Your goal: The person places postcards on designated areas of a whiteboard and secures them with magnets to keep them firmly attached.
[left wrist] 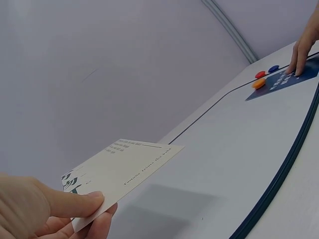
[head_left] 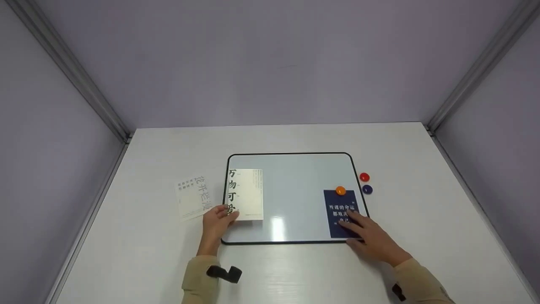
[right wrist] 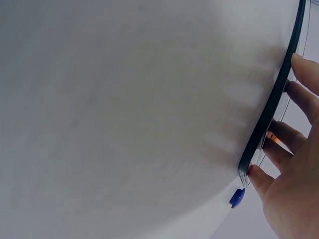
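My left hand (head_left: pixel 216 226) pinches a cream card (head_left: pixel 249 194) with large dark characters between thumb and fingers. In the left wrist view this card (left wrist: pixel 122 172) is tilted and raised, its shadow falling on the whiteboard (head_left: pixel 291 177) below. At the board's lower right lies a dark blue card (head_left: pixel 337 226) with white characters. An orange round magnet (head_left: pixel 341 191) sits on that card's top edge. Fingers of my right hand (head_left: pixel 373 240) rest on the blue card, spread near the board's corner. The right wrist view shows this hand (right wrist: pixel 294 159) beside the board's dark rim.
Another pale card (head_left: pixel 192 200) with grey characters lies on the white table (head_left: pixel 160 156), left of the board. Right of the board are a red magnet (head_left: pixel 364 177) and a blue magnet (head_left: pixel 367 189). Walls (head_left: pixel 274 63) enclose the table at the back and sides.
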Action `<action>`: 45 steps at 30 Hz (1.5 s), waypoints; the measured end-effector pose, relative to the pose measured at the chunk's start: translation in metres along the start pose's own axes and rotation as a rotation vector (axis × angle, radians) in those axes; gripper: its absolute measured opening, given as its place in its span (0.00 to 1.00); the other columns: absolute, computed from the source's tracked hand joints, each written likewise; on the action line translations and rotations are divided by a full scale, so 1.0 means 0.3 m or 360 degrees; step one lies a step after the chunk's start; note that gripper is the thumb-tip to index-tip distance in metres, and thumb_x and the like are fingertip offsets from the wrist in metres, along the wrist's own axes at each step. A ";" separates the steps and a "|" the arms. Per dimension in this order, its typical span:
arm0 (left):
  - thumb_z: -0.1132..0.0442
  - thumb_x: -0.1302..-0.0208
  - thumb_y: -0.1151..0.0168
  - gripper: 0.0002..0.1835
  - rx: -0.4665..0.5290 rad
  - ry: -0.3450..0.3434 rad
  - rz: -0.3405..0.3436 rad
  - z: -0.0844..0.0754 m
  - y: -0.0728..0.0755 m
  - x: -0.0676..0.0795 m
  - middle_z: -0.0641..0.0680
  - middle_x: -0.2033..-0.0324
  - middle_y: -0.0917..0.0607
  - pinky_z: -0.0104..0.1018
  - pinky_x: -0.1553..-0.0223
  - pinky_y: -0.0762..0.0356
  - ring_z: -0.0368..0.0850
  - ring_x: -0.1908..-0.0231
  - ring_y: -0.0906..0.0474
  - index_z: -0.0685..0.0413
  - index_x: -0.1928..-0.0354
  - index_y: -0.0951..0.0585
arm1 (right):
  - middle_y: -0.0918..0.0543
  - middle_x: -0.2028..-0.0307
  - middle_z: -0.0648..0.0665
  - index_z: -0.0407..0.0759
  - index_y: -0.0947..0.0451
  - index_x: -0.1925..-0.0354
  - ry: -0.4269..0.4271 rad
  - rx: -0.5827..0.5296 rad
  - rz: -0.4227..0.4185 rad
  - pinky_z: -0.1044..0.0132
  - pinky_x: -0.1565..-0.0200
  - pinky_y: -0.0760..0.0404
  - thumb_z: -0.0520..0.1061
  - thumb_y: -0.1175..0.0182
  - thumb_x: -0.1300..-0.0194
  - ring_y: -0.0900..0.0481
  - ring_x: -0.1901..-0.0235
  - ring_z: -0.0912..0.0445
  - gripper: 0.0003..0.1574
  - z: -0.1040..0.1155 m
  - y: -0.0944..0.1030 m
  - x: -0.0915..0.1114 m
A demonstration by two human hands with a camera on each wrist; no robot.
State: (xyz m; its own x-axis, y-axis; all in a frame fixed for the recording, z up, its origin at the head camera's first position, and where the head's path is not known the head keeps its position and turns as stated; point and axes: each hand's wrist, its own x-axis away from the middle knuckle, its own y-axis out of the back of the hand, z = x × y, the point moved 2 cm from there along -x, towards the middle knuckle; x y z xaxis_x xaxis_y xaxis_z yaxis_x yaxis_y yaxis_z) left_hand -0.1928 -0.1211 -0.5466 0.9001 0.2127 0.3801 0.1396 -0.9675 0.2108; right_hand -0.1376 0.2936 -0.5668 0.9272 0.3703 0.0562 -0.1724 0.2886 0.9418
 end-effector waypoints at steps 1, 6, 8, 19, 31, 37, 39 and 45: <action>0.67 0.41 0.34 0.24 -0.0001 -0.0005 0.0002 0.000 -0.001 0.000 0.68 0.50 0.17 0.32 0.59 0.15 0.36 0.68 0.17 0.68 0.44 0.26 | 0.37 0.28 0.39 0.54 0.31 0.34 0.0003 0.0001 0.0000 0.39 0.33 0.33 0.51 0.41 0.34 0.38 0.30 0.36 0.31 0.000 0.000 0.000; 0.67 0.41 0.34 0.23 -0.0007 -0.0011 0.0005 -0.006 -0.013 0.004 0.68 0.50 0.17 0.32 0.60 0.15 0.37 0.68 0.17 0.68 0.45 0.26 | 0.38 0.28 0.39 0.55 0.32 0.33 -0.0009 -0.0008 0.0018 0.38 0.33 0.33 0.51 0.42 0.33 0.38 0.30 0.35 0.31 0.002 0.005 0.001; 0.67 0.42 0.34 0.22 -0.0004 -0.0012 0.0007 -0.006 -0.019 0.003 0.68 0.50 0.16 0.32 0.60 0.15 0.37 0.67 0.17 0.68 0.46 0.26 | 0.38 0.28 0.39 0.55 0.32 0.33 -0.0018 -0.0008 0.0024 0.38 0.33 0.33 0.51 0.42 0.33 0.38 0.30 0.35 0.31 0.003 0.005 0.001; 0.68 0.42 0.34 0.21 -0.0023 -0.0010 0.0062 0.002 -0.062 0.010 0.66 0.54 0.15 0.31 0.62 0.16 0.38 0.69 0.18 0.67 0.47 0.25 | 0.39 0.27 0.40 0.57 0.32 0.33 -0.0062 -0.0036 0.0052 0.38 0.32 0.34 0.53 0.42 0.33 0.39 0.29 0.36 0.31 0.007 0.007 -0.001; 0.69 0.41 0.34 0.21 -0.0024 -0.0038 0.0104 0.007 -0.089 0.022 0.67 0.54 0.15 0.32 0.63 0.16 0.37 0.70 0.18 0.69 0.47 0.26 | 0.37 0.28 0.40 0.56 0.30 0.34 -0.0033 -0.0044 -0.0005 0.39 0.33 0.33 0.51 0.41 0.34 0.38 0.30 0.36 0.30 0.006 0.006 0.002; 0.67 0.41 0.34 0.21 -0.0073 -0.0026 0.0147 0.013 -0.107 0.030 0.66 0.55 0.14 0.30 0.64 0.17 0.39 0.70 0.17 0.68 0.47 0.26 | 0.38 0.27 0.41 0.57 0.31 0.34 -0.0065 -0.0051 0.0025 0.39 0.32 0.34 0.52 0.41 0.34 0.39 0.29 0.37 0.31 0.004 0.002 0.003; 0.67 0.41 0.34 0.21 -0.0080 -0.0008 0.0154 0.017 -0.113 0.031 0.65 0.55 0.14 0.29 0.65 0.17 0.39 0.70 0.17 0.67 0.48 0.26 | 0.38 0.27 0.41 0.57 0.31 0.34 -0.0070 -0.0055 0.0036 0.38 0.32 0.34 0.52 0.41 0.34 0.39 0.29 0.36 0.31 0.003 0.002 0.004; 0.67 0.43 0.33 0.20 -0.0099 -0.0018 0.0159 0.030 -0.127 0.037 0.65 0.57 0.13 0.29 0.66 0.18 0.37 0.72 0.18 0.67 0.49 0.25 | 0.38 0.27 0.41 0.58 0.32 0.33 -0.0066 -0.0063 0.0037 0.38 0.32 0.35 0.53 0.41 0.34 0.40 0.29 0.36 0.31 0.007 0.006 0.002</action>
State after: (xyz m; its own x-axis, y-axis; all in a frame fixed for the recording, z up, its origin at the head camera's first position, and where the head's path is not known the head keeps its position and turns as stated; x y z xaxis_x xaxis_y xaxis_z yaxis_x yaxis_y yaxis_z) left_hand -0.1844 -0.0832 -0.5584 0.9128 0.1137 0.3922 0.0232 -0.9733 0.2282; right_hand -0.1367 0.2926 -0.5645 0.9357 0.3405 0.0923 -0.2061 0.3153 0.9264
